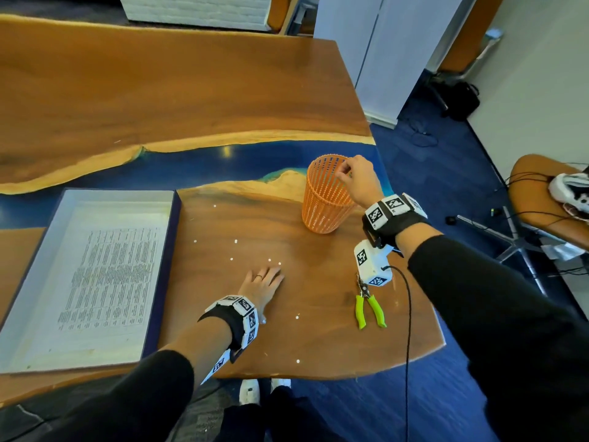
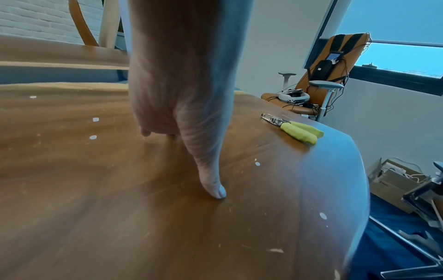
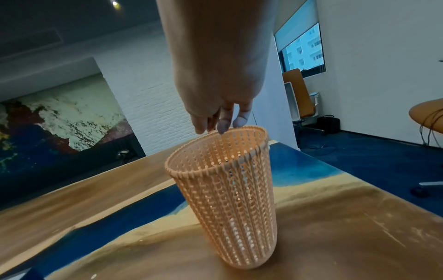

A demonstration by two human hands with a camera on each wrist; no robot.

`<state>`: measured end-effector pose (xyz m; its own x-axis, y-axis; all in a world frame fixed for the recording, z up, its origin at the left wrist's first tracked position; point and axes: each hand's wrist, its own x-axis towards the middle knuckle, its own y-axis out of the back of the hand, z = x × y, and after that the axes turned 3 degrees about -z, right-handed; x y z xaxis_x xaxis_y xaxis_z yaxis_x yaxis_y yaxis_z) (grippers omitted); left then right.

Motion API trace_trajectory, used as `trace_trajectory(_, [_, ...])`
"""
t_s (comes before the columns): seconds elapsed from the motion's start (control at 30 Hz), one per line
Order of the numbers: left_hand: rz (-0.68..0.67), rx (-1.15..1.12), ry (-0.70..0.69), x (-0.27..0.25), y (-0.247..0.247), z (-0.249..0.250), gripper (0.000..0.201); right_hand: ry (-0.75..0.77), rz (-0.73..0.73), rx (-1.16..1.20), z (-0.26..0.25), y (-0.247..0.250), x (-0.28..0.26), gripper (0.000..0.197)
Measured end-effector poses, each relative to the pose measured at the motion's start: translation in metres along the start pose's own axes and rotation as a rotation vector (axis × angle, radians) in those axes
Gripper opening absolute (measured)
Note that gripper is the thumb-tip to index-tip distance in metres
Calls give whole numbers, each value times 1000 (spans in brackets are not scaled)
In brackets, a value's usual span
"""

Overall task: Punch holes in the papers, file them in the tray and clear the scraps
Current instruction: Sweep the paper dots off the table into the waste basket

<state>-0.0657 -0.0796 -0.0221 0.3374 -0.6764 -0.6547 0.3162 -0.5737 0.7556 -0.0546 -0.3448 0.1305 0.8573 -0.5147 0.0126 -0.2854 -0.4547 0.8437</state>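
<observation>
The tabletop (image 1: 223,100), walnut slabs split by a blue resin river, stands in an office with blue carpet. The tray (image 1: 19,301) already holds the printed papers (image 1: 111,275). The orange basket (image 1: 325,199) stands upright, probably placed to catch scraps (image 1: 235,241): the right hand (image 1: 358,180) hovers over its rim, fingertips bunched, contents hidden. The left hand (image 1: 264,283) presses flat among the dots, grip empty. The hole punch (image 1: 369,306) lies idle.
</observation>
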Motion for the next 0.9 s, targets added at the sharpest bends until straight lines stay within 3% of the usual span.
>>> trace_trajectory(0.23, [4,-5,9,-1,-4,1,120,-26,-86,-70,4,-1,12,19])
trace_trajectory(0.63, [-4,-49,4,-3,-2,1,120,-25,-10,-25,9,-7,7,4])
trace_trajectory(0.73, [-1,-36,9,-4,-2,2,120,-19,11,-23,9,-7,3,12])
trace_trajectory(0.9, [-7,-30,10,-4,-2,3,123,142,50,18,3,-14,-20,13])
